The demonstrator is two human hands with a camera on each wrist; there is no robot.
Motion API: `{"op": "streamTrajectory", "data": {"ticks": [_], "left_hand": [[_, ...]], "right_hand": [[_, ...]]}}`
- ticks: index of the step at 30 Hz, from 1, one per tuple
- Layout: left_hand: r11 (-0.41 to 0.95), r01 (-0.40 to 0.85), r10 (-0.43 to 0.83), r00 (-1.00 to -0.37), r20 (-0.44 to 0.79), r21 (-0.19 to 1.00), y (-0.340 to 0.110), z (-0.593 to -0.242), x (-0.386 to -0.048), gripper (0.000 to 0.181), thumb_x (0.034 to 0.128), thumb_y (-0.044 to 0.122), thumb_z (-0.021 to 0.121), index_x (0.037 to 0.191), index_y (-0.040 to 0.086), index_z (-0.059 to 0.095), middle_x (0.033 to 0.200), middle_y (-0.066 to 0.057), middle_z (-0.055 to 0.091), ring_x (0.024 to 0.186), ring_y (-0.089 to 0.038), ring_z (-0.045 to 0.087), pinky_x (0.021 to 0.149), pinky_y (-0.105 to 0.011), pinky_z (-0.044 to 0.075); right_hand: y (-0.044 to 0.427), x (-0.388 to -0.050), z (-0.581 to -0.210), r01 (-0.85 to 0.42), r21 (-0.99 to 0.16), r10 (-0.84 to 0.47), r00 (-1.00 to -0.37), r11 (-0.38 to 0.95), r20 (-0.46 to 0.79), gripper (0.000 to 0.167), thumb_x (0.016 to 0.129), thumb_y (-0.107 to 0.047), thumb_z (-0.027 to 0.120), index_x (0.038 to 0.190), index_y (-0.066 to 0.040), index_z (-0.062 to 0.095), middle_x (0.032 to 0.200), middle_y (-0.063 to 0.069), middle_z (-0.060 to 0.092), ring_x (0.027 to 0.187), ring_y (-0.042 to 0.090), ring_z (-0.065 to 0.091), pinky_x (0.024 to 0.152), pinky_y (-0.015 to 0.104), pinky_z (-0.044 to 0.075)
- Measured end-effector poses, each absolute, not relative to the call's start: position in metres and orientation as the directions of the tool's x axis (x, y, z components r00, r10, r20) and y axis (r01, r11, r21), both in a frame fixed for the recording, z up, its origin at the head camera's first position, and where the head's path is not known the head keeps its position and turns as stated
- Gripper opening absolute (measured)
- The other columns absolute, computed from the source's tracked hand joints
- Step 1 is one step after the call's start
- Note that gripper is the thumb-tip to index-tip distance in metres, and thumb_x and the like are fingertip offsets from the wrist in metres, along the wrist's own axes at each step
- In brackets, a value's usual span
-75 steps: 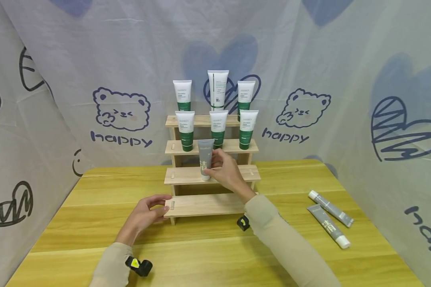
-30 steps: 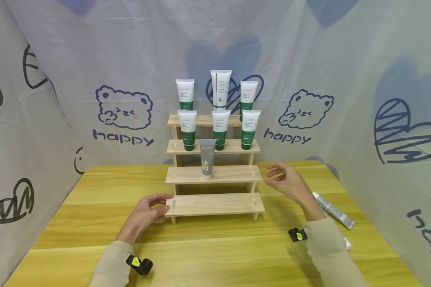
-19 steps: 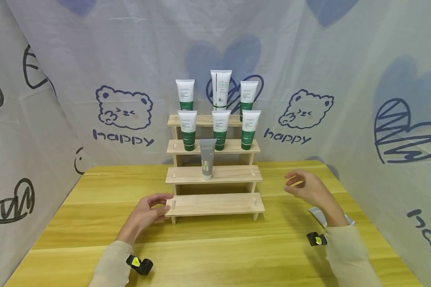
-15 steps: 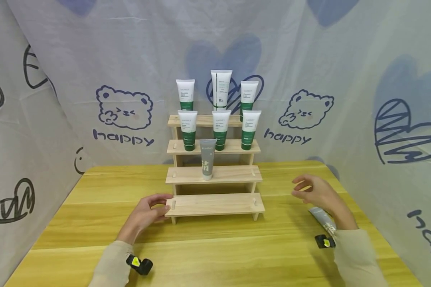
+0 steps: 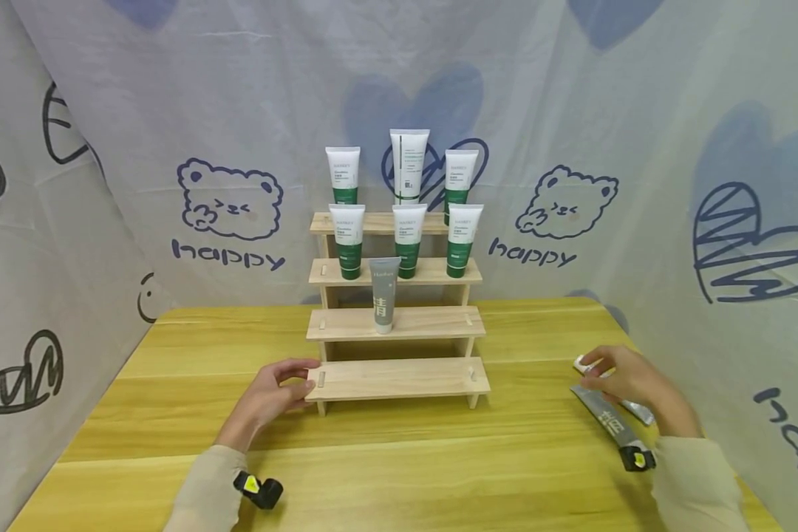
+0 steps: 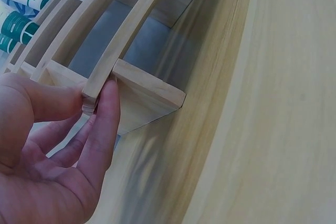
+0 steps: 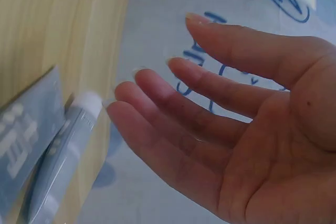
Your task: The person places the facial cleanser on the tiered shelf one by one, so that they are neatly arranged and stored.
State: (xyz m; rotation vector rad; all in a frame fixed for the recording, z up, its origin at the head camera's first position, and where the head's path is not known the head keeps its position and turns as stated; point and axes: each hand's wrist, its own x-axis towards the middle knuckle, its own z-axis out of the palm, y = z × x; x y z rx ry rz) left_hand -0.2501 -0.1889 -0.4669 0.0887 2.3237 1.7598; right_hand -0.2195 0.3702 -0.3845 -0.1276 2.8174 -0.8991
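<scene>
My left hand (image 5: 271,395) pinches the left end of the lowest board of a stepped wooden display rack (image 5: 399,378). In the left wrist view, thumb and fingers (image 6: 107,124) close on that board's end. A grey squeeze tube (image 5: 383,295) stands cap down on the second step from the bottom. My right hand (image 5: 628,378) hovers over two grey tubes lying on the table, its fingers loosely bent and holding nothing. One lying tube (image 5: 601,414) shows its printed front; the other tube (image 7: 63,156) is partly hidden by the hand in the head view.
White-and-green tubes (image 5: 408,240) stand on the two upper steps, with a taller white tube (image 5: 409,166) at the top middle. A printed cloth (image 5: 253,89) hangs behind and beside the wood-grain table (image 5: 372,473). Black wrist cameras (image 5: 259,490) sit on both sleeves.
My right hand has let go of the grey tube on the rack and moved right and towards me, to above the lying tubes. The left hand keeps its place on the board.
</scene>
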Motion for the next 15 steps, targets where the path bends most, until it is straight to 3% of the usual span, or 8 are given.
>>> {"op": "streamTrajectory", "data": {"ticks": [6, 15], "left_hand": [[0.276, -0.086, 0.190, -0.971, -0.142, 0.957, -0.189, -0.467, -0.250, 0.043, 0.1001, 0.009, 0.065, 0.142, 0.003, 0.059, 0.131, -0.019, 0.056, 0.096, -0.015, 0.062, 0.086, -0.031, 0.065], [0.256, -0.088, 0.196, -0.970, -0.141, 0.963, -0.189, -0.466, -0.250, 0.043, 0.0997, 0.007, 0.065, 0.142, 0.001, 0.058, 0.130, -0.020, 0.056, 0.096, -0.015, 0.064, 0.088, -0.033, 0.065]], "right_hand": [[0.390, -0.220, -0.394, 0.057, -0.602, -0.097, -0.971, 0.797, -0.220, 0.041, 0.093, -0.005, 0.072, 0.124, 0.017, 0.056, 0.101, 0.024, 0.066, 0.076, 0.022, 0.065, 0.065, 0.038, 0.064], [0.409, -0.218, -0.406, 0.057, -0.588, -0.122, -0.958, 0.807, -0.260, 0.033, 0.089, 0.001, 0.071, 0.115, 0.018, 0.059, 0.092, 0.016, 0.068, 0.076, 0.021, 0.063, 0.061, 0.032, 0.059]]}}
